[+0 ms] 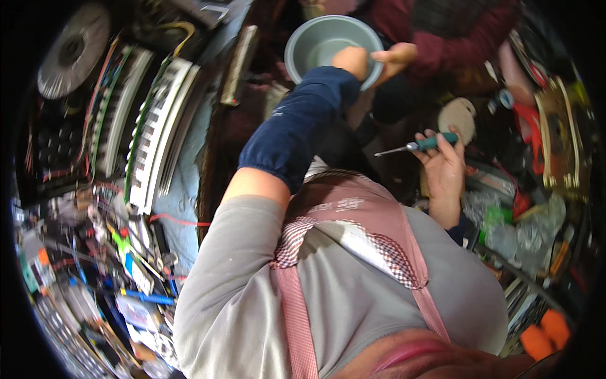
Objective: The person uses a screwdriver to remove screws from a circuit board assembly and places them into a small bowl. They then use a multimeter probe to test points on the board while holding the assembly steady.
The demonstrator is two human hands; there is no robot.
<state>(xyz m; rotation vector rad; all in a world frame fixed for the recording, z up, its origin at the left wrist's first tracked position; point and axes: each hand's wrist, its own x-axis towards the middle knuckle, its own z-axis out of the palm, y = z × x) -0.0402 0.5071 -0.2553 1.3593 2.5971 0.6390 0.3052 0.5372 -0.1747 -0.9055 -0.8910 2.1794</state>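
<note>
My left hand [350,62], below a navy sleeve cover, reaches over the right part of a grey-green plastic bowl [294,42]. Its fingertips are hidden, so whether it holds anything does not show. Another person's hand [396,56] grips the bowl's right rim, with the thumb over the edge. To the right, my right hand [443,173] holds a screwdriver [433,142] by its green handle. The metal shaft points left, away from the palm. Just beyond the fingers is a pale, rounded flat object [457,116].
A bench [187,166] on the left carries circuit-board strips with white rails [158,142] and a round toroidal coil [73,49]. Tools and parts crowd the lower left. A maroon-sleeved person [450,52] is opposite. Clear plastic bags [530,237] and orange objects [544,334] lie right.
</note>
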